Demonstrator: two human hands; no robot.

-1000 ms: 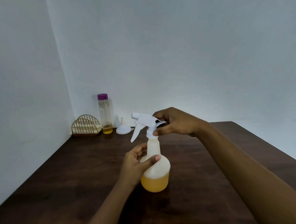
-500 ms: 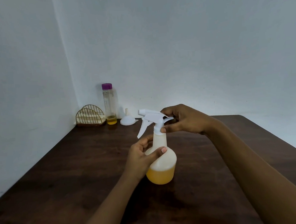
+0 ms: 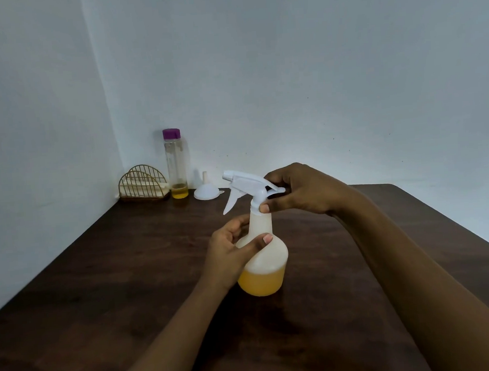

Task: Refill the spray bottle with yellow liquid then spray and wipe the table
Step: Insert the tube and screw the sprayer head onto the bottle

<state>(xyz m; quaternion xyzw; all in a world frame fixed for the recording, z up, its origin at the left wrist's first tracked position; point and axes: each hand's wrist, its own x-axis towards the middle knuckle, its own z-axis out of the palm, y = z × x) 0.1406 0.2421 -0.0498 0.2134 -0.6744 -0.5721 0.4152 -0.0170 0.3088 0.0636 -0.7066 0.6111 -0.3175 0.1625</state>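
Observation:
A translucent white spray bottle stands on the dark wooden table, its lower part filled with yellow liquid. My left hand wraps the bottle's shoulder and neck from the left. The white trigger head sits on the neck, nozzle pointing left. My right hand grips the back of that head and its collar.
At the back left corner stand a clear bottle with a purple cap holding a little yellow liquid, a white funnel upside down, and a gold wire holder with pale cloths. Walls close the left and back sides.
The view has tilted up a little, so everything sits lower in the frame. Both hands keep their hold on the bottle and trigger head; the right hand's fingers shifted slightly on the collar.

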